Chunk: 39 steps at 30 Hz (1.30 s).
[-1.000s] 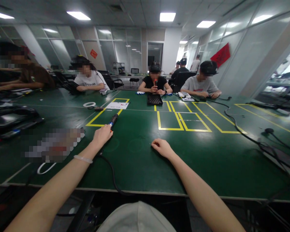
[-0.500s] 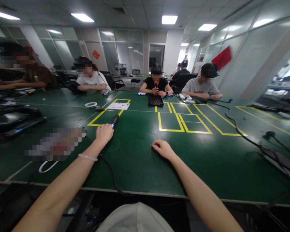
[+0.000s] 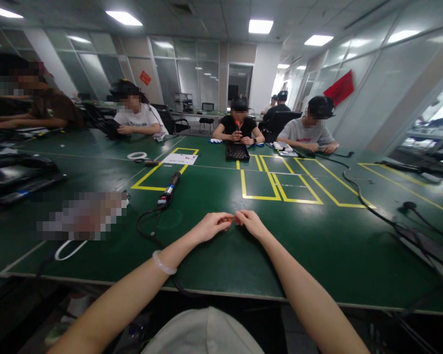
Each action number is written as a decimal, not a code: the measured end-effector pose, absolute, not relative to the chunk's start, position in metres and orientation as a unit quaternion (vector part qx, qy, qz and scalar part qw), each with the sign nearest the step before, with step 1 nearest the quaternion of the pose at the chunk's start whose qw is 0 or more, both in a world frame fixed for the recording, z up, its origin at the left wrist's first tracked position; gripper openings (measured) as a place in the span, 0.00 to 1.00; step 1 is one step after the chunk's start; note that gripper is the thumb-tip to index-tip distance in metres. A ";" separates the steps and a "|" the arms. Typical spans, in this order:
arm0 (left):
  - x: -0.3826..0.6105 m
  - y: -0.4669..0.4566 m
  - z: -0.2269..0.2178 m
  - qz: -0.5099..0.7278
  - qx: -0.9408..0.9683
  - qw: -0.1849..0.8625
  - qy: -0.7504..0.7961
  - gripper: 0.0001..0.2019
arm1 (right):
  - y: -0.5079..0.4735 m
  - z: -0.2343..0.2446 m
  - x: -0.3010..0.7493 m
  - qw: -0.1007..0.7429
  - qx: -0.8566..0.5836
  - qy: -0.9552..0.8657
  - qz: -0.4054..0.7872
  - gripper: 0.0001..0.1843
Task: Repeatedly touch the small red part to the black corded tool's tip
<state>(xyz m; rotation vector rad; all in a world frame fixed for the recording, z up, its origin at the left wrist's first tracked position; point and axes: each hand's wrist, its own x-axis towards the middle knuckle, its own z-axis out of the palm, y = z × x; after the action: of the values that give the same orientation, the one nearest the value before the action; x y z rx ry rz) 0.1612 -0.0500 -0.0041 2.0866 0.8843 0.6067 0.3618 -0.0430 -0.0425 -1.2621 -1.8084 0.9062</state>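
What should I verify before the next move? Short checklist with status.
1. Tool put down: ok, lies on the table.
2. Cable free of the left arm: not ok, passes under it.
3. Left arm bare: not ok, bracelet on.
4. Orange bit visible: ok, at the fingertips of the left hand.
5. Left hand and right hand not touching: cannot tell.

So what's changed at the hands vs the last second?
Left hand let go of the black corded tool and moved right, up close to the right hand. A small orange item now shows by its thumb; how firmly it's gripped is unclear. Unchanged: tool lying on the table, right hand roughly in place, white sheet.
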 end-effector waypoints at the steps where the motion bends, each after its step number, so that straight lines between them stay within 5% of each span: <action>1: 0.160 -0.052 -0.002 0.247 0.820 0.378 0.353 0.15 | -0.044 -0.042 0.361 0.366 -0.490 -0.708 0.354 0.23; 15: 0.158 -0.065 -0.003 0.207 0.911 0.044 0.354 0.07 | -0.052 -0.036 0.360 0.354 -0.404 -0.692 0.483 0.16; 24: 0.158 -0.068 -0.003 0.196 0.916 -0.010 0.349 0.10 | -0.056 -0.030 0.362 0.348 -0.376 -0.676 0.530 0.17; 30: 0.153 -0.066 0.010 0.192 0.917 0.067 0.342 0.12 | -0.056 -0.030 0.363 0.351 -0.388 -0.677 0.518 0.16; 39: 0.039 -0.028 0.036 0.166 0.699 -0.088 0.690 0.21 | -0.053 -0.033 0.364 0.343 -0.398 -0.672 0.522 0.17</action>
<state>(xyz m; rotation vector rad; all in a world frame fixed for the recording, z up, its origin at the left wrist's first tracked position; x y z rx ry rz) 0.0389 -0.0281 0.0356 2.3295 2.2977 0.5527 0.3639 -0.0533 -0.0329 -1.0339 -1.7470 1.3553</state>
